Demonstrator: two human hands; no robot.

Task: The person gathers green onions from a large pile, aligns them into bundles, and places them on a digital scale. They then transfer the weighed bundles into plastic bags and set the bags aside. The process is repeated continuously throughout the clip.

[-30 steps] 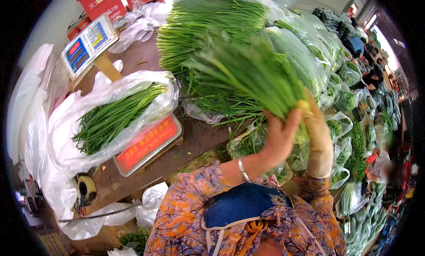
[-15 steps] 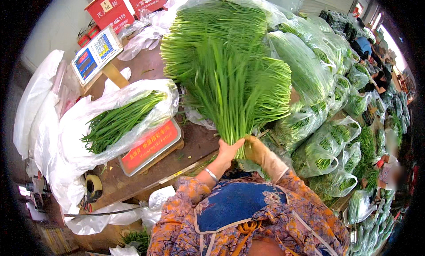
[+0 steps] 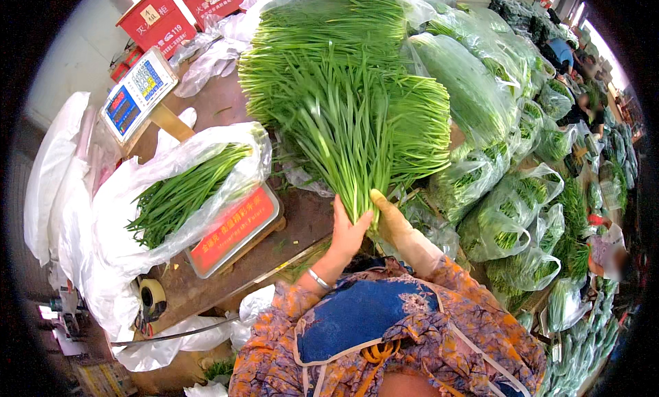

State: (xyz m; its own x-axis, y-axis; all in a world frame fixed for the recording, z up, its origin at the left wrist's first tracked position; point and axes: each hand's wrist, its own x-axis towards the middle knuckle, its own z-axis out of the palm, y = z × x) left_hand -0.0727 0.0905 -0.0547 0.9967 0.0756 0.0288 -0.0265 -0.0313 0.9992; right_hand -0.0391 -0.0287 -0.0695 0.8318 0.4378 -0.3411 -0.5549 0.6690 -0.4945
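Observation:
A loose bunch of long green garlic chives (image 3: 343,136) fans away from me, its pale stem ends gathered between my hands. My bare left hand (image 3: 348,234), with a silver bracelet at the wrist, is closed round the left side of the stems. On the other side, my right hand (image 3: 392,222) in a pale glove presses its thumb to them; its other fingers are partly hidden. Beyond the bunch lies a large pile of chives (image 3: 329,30). To the left, an open plastic bag (image 3: 250,174) holding more chives rests on a scale (image 3: 230,232) with a red plate.
The scale's display (image 3: 139,95) stands at the left, behind the bag. A tape roll (image 3: 152,297) lies near the table's left front. Filled plastic bags (image 3: 473,88) crowd the right side. Red boxes (image 3: 154,19) stand at the back left, and people work far right.
Both hands have moved slightly, and the blurred chives now show sharply, with the leaves leaning more to the left. My right thumb now points up along the stems.

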